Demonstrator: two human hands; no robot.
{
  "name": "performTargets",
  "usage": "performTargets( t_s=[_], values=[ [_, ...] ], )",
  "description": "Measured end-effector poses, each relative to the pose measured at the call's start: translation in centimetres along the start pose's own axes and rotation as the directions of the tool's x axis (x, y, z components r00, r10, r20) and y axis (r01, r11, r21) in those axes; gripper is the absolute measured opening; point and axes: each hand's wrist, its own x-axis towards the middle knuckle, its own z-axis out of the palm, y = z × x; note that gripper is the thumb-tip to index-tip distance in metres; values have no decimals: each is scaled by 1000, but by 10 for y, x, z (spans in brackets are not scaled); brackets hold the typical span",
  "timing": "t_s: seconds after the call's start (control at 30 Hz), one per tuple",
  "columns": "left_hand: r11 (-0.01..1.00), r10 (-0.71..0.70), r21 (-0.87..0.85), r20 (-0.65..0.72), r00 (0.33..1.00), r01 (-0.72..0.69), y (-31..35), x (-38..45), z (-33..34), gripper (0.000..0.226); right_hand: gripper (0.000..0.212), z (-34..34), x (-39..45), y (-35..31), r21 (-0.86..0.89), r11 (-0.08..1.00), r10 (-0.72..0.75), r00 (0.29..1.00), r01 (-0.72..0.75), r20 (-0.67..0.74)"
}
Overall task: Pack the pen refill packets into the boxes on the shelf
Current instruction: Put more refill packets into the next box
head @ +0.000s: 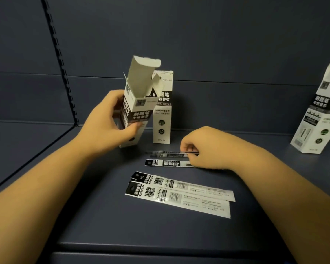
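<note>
My left hand [107,119] grips a tall white and black box [136,109], tilted, with its top flap open. My right hand [200,147] pinches the right end of a clear refill packet [166,153] lying on the shelf. Just in front of it lies a black and white packet [168,163], partly under my right hand. Two more packets lie nearer me, overlapping: one [191,184] behind, the other [171,199] in front. A second box [162,111] stands upright behind the held one.
A third white box [318,115] leans at the far right of the dark blue shelf [103,221]. The shelf's back wall rises behind the boxes. A slotted upright rail [59,60] runs down the back left. The front edge of the shelf lies close below.
</note>
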Motion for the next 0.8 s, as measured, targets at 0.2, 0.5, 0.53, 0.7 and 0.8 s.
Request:
performTargets(
  t_s=[0.2,0.5,0.53,0.7,0.8],
  values=[
    [1000,-17,24,13,1000,16,-5,-1,-4,59,20,-17,-11,12,280,960,80,966,-9,-244],
    [996,-30,80,-2,1000,30,-9,-1,-6,65,14,-22,-15,20,948,309,281,945,78,-169],
    [996,-35,80,-2,999,35,-9,-1,-6,65,13,-22,-16,19,957,278,270,950,80,-159],
    [996,-38,80,3,999,38,-4,-2,-5,65,12,-23,-18,13,983,127,245,957,129,-157],
    [996,-23,82,10,1000,23,-1,-3,-5,64,12,-22,-19,9,979,80,254,946,185,-199]
  ],
)
